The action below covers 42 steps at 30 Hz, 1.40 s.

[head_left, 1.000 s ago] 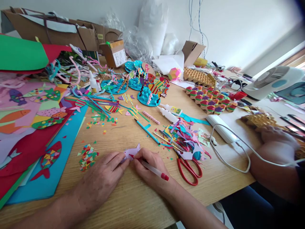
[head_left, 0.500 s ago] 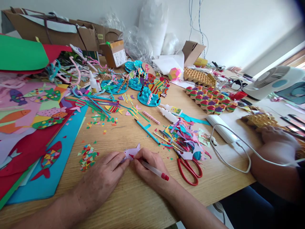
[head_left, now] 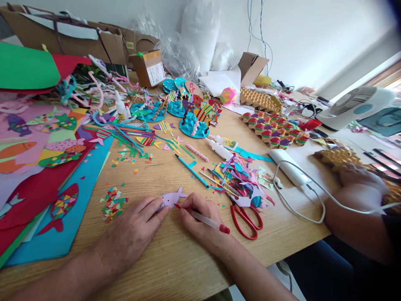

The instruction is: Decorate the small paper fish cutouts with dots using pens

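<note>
A small light-purple paper fish (head_left: 169, 200) lies on the wooden table in front of me, its tail to the right and a few small dark marks on its body. My left hand (head_left: 138, 221) grips its head end between thumb and fingers, covering part of it. In my right hand (head_left: 200, 217) is a red pen (head_left: 208, 221) with a clear barrel, its tip close to the fish's lower right edge. Left of the fish sits a pile of tiny coloured paper bits (head_left: 113, 202). Red-handled scissors (head_left: 246, 219) rest right of my right hand, blades partly under paper scraps (head_left: 241, 177).
Coloured sheets (head_left: 59, 246) with decorated paper fish cover the left side. Glue bottles (head_left: 219, 148), a blue pen (head_left: 191, 170) and a painted egg tray (head_left: 274, 129) lie farther back. A white power strip (head_left: 290, 169) with its cable and a co-worker's arm (head_left: 357, 213) are at right.
The red pen's tip has drawn back to the right, from the fish's body to just beside it. My right hand shifted slightly right with it; my left hand keeps its hold.
</note>
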Motion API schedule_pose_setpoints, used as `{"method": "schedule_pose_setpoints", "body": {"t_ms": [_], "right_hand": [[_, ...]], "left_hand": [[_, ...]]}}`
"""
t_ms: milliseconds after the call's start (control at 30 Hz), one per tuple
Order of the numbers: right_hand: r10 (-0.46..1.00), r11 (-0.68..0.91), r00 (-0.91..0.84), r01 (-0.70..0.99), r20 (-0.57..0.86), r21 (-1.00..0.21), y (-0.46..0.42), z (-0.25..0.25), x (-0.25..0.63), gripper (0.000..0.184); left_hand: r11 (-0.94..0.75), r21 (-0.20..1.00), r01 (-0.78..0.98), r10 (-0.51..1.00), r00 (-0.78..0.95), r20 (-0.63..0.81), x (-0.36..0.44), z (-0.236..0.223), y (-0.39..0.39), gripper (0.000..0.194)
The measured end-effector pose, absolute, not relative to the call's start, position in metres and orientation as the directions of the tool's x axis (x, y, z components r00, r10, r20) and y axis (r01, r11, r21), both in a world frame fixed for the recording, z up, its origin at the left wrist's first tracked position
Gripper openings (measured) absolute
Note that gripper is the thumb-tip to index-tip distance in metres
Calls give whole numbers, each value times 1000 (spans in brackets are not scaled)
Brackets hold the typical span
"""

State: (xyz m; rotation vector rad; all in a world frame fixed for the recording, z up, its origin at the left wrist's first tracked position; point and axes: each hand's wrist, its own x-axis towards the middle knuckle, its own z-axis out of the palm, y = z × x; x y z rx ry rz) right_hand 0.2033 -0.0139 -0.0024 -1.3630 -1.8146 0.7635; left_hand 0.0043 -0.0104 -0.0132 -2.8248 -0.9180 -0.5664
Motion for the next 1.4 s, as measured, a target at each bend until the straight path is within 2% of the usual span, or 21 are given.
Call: {"method": "schedule_pose_setpoints", "body": {"t_ms": [300, 533, 1400], "right_hand": [[960, 265, -218, 514, 174, -816, -15, -3, 203, 6], [959, 268, -229, 522, 170, -809, -14, -4, 204, 6], [955, 279, -236, 523, 178, -806, -14, -3, 203, 8]], "left_hand": [[-793, 62, 606, 589, 738, 329, 5, -12, -13, 43], [-799, 37, 600, 573, 743, 345, 6, -10, -12, 40], [-776, 86, 625, 618, 725, 303, 5, -17, -15, 43]]}}
